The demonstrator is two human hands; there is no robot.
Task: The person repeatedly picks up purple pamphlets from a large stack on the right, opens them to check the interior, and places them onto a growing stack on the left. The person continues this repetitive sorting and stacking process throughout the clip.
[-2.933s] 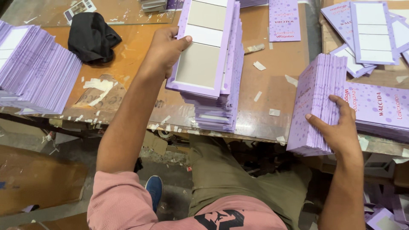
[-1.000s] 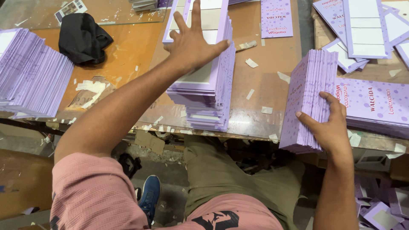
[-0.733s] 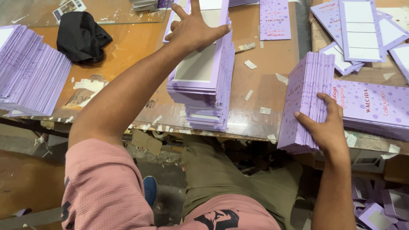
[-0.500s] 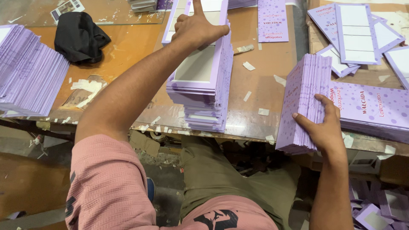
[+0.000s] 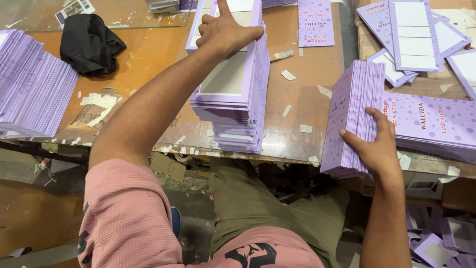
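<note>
Lilac card sleeves on worktop point(image 5: 148, 59): left hand point(image 5: 225, 32) spread flat, gripping nothing, atop the tall centre stack point(image 5: 235, 94); right hand point(image 5: 377, 146) closed around an upright bundle point(image 5: 354, 114) at the near edge (many flat pieces remain unstacked at right).

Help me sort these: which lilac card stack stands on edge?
The stack under the right hand, at the table's front edge; the other stacks lie flat.
</note>
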